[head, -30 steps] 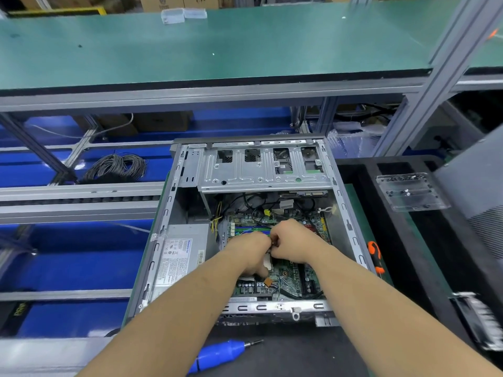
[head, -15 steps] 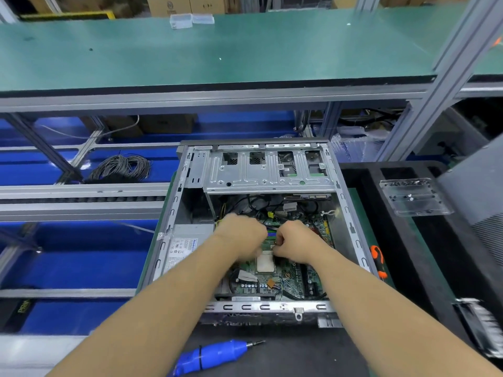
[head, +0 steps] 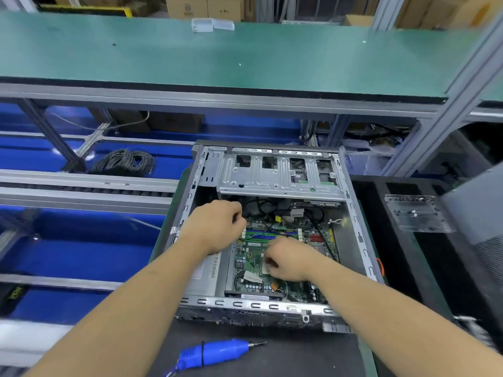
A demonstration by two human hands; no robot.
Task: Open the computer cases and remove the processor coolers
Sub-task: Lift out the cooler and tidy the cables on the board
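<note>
The open grey computer case lies flat on the bench, with its drive cage at the far end and the green motherboard exposed. No cooler shows on the board. My right hand rests over the socket, its fingertips bent down and pinched on the left edge of the silver processor. My left hand hovers at the board's upper left, curled into a fist beside the black cables. I see nothing in it. My left forearm covers most of the power supply.
A blue electric screwdriver lies on the black mat in front of the case. An orange-handled tool sits against the case's right side. A clear plastic tray and a grey panel are at the right, a cable coil at the left.
My left hand has drawn away from the socket, up and to the left. My right hand has dropped from the socket's top edge onto the processor.
</note>
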